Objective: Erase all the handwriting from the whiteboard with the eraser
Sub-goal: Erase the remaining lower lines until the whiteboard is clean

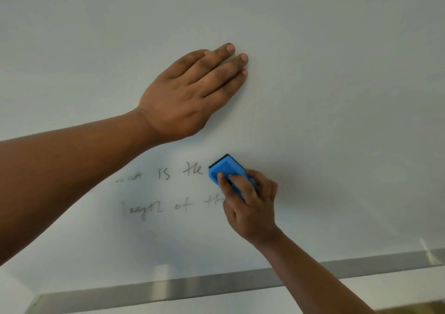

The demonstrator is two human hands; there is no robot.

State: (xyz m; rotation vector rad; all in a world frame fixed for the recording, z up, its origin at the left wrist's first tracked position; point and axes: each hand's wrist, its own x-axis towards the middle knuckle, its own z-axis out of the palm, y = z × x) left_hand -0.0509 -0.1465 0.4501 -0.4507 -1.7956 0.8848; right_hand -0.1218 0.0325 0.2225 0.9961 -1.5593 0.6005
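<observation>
The blue eraser (226, 169) is gripped in the right hand (250, 205) and pressed to the whiteboard (337, 97) beside the handwriting (166, 188); the left hand (190, 97) is laid flat, empty. Faint smears may be left if pressure is uneven, and the lower line could be missed.

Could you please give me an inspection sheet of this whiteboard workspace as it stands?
Surface: whiteboard, upright, mostly blank.
Job's things: blue eraser pressed on the board; handwriting left in two faint lines to its left.
Clutter: nothing seen.
Grips: right hand holds the eraser; left hand flat on the board above the writing.
Cables: nothing seen.
Surroundings: metal tray along the bottom edge.
</observation>
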